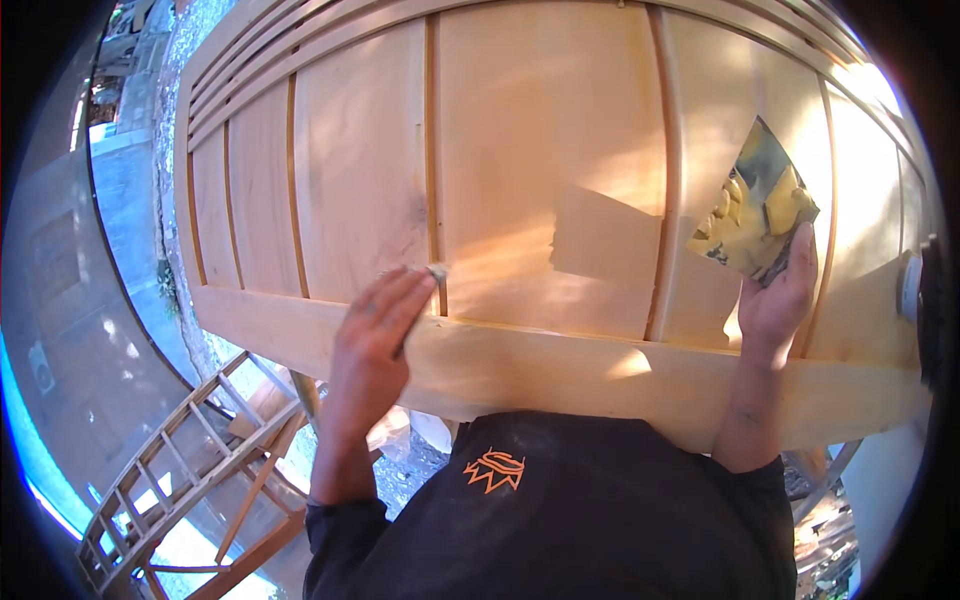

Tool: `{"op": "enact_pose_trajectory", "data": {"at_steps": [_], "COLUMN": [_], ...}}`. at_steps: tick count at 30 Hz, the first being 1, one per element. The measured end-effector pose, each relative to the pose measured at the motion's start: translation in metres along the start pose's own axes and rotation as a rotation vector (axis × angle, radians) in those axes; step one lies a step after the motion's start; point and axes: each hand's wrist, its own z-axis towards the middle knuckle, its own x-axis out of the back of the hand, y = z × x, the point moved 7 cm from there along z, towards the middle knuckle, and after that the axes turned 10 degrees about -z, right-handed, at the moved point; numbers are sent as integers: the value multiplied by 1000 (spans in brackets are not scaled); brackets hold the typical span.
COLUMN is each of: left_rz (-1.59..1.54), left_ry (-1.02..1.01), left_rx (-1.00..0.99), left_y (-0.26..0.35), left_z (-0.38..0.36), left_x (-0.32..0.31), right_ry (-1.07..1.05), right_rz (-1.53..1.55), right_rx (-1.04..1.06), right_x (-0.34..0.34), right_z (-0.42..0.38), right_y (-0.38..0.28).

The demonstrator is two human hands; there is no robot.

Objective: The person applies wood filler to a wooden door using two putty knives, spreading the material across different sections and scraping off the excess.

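A large wooden panel (548, 120) with vertical grooves and slats along its far edge lies before me. My left hand (385, 318) is closed round a small pale piece (437, 272), too small to name, at the lower end of a groove left of the middle. On the right, my right hand (782, 298) holds a yellow and dark patterned sheet (757, 205) by its lower corner, thumb on its edge. The sheet is above the panel's right part, and a shadow falls on the wood to its left.
A wooden ladder (180, 455) leans at the lower left, beside brown wooden bars (262, 550). A white round object (910, 287) stands at the panel's right edge. Grey ground (85, 290) lies to the left.
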Motion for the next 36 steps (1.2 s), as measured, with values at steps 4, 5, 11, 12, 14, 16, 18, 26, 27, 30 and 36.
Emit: {"op": "enact_pose_trajectory", "data": {"at_steps": [4,5,11,12,14,16,18,26,27,30,36], "left_rz": [195,215,200,190,167,141,116,64,74,29,65], "left_ry": [0,11,29,-17,-104,-138,-85,-224,-234,-332,-47], "left_rx": [-136,-155,-205,-188,-137,-158,-188,-67,-65,3,-190], "left_y": [3,1,-17,-15,-3,7,9,6,9,7,22], "left_z": [-6,-5,-23,-26,-33,-22,0,10,2,-13,8], "left_x": [-15,-16,-44,-43,-33,-16,-1,-14,-15,-16,-30], "right_ry": [-23,-40,-101,-98,-96,-112,-145,-102,-98,-130,-136], "right_rz": [38,47,17,17,5,4,7,-9,-5,-8,-14], "right_rx": [5,9,31,41,34,40,52,40,40,16,39], "right_x": [1,2,-2,-3,-5,-8,-12,-2,0,-3,-7], "right_z": [2,2,1,0,0,-1,-3,1,4,4,2], "right_y": [3,3,3,2,0,-1,-1,1,1,3,1]}}
